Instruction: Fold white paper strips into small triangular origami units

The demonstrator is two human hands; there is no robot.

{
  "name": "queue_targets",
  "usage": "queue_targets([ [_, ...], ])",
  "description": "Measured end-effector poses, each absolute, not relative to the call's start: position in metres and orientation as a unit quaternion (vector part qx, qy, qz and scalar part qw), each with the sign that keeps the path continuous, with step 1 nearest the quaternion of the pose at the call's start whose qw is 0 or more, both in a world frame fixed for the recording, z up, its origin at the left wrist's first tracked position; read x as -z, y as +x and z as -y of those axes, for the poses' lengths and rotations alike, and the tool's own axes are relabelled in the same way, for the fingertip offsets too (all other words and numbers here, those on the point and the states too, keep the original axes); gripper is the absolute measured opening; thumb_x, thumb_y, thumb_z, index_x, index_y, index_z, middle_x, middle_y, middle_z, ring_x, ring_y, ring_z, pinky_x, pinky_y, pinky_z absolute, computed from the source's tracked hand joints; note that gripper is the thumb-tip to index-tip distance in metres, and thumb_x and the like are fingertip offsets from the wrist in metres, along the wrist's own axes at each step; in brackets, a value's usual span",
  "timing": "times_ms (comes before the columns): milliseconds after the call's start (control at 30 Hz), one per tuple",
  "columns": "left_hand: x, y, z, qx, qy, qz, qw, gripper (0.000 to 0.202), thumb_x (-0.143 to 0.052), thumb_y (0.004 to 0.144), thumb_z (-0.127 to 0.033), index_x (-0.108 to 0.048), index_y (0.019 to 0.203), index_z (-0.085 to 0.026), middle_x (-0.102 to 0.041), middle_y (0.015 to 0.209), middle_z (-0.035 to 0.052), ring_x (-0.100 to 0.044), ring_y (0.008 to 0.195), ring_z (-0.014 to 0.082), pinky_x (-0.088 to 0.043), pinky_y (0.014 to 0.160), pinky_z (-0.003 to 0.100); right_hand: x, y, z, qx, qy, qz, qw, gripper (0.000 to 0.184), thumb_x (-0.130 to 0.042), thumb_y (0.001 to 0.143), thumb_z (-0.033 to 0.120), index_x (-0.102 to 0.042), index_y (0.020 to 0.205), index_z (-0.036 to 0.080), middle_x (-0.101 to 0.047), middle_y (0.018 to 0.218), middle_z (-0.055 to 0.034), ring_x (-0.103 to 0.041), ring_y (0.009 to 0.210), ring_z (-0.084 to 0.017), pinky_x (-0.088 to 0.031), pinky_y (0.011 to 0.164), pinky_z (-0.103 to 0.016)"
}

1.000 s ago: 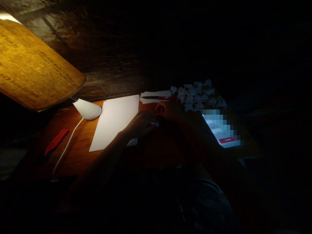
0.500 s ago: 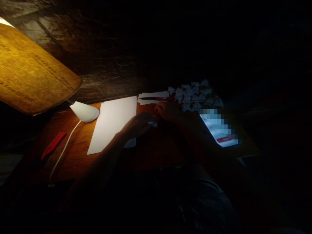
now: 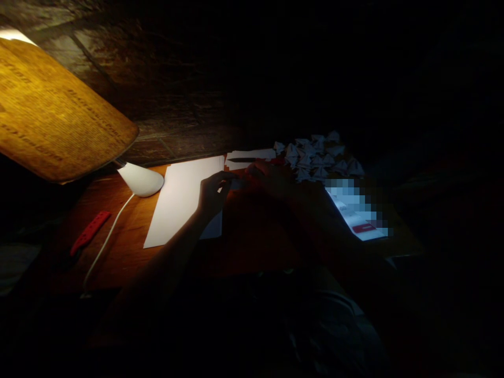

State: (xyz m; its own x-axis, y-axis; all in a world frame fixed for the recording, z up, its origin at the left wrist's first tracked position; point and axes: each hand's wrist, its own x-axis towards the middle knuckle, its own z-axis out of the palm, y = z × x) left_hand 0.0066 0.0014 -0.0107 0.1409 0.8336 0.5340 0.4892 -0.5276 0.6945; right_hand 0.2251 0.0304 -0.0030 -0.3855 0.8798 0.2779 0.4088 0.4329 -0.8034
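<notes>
In the head view, my left hand (image 3: 216, 192) is above the right edge of a stack of white sheets (image 3: 185, 202), its thumb and fingers pinched. A small piece of white paper (image 3: 236, 184) shows at its fingertips, in shadow. My right hand (image 3: 268, 179) meets it from the other side, fingers curled against the paper; much of this hand is dark. Just behind the hands lies a knife (image 3: 242, 159) with a dark blade and a red handle, resting on smaller cut papers (image 3: 255, 154). My right hand partly covers the handle.
Several folded white paper pieces (image 3: 311, 157) are heaped at the back right. Nearer stands a lit phone screen (image 3: 354, 212), partly pixelated. On the left are a lamp (image 3: 66, 115) with its white base (image 3: 142, 181), a cord (image 3: 108, 236) and a red perforated strap (image 3: 90, 231).
My left hand has lifted and turned, its fingers now pinched at the paper instead of lying over it. My right hand has shifted slightly, its fingers closing in on the paper.
</notes>
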Motion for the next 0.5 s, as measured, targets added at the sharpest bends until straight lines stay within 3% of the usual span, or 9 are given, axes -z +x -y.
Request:
queue_targets([
  [100,0.014,0.007,-0.006,-0.541,0.655,-0.472,0.238,0.018,-0.065,0.084,-0.019,-0.078,0.096,-0.02,-0.081,0.09,0.0039,-0.076,0.081,0.0161,-0.061,0.075,0.028,0.002,0.223,-0.027,-0.332,-0.377,0.774,0.386,0.032,-0.072,0.095,0.048,-0.07,0.107,0.019,-0.074,0.11,-0.0081,-0.065,0.09,-0.02,-0.049,0.079,-0.03],
  [167,0.015,0.009,-0.008,-0.563,0.619,-0.47,0.282,0.016,-0.069,0.081,-0.022,-0.076,0.096,-0.02,-0.08,0.089,0.0034,-0.075,0.079,0.0156,-0.061,0.075,0.028,0.001,0.221,-0.025,-0.322,-0.377,0.774,0.393,0.031,-0.08,0.088,0.043,-0.07,0.105,0.018,-0.073,0.109,-0.0088,-0.065,0.088,-0.02,-0.049,0.077,-0.032],
  [300,0.017,0.013,-0.005,-0.557,0.602,-0.452,0.35,0.021,-0.075,0.078,-0.029,-0.074,0.097,-0.021,-0.081,0.099,0.0048,-0.077,0.089,0.0188,-0.064,0.082,0.033,-0.004,0.22,-0.022,-0.303,-0.4,0.768,0.397,0.011,-0.074,0.091,0.03,-0.072,0.094,0.019,-0.074,0.1,-0.0066,-0.065,0.087,-0.02,-0.048,0.078,-0.032],
  [500,0.009,0.014,0.001,-0.571,0.604,-0.392,0.394,0.035,-0.069,0.088,-0.052,-0.078,0.101,-0.021,-0.08,0.101,0.0086,-0.076,0.093,0.0203,-0.063,0.08,0.032,-0.007,0.221,-0.021,-0.288,-0.398,0.786,0.377,0.008,-0.073,0.09,0.026,-0.071,0.088,0.019,-0.073,0.093,-0.0039,-0.063,0.081,-0.018,-0.044,0.074,-0.029],
])
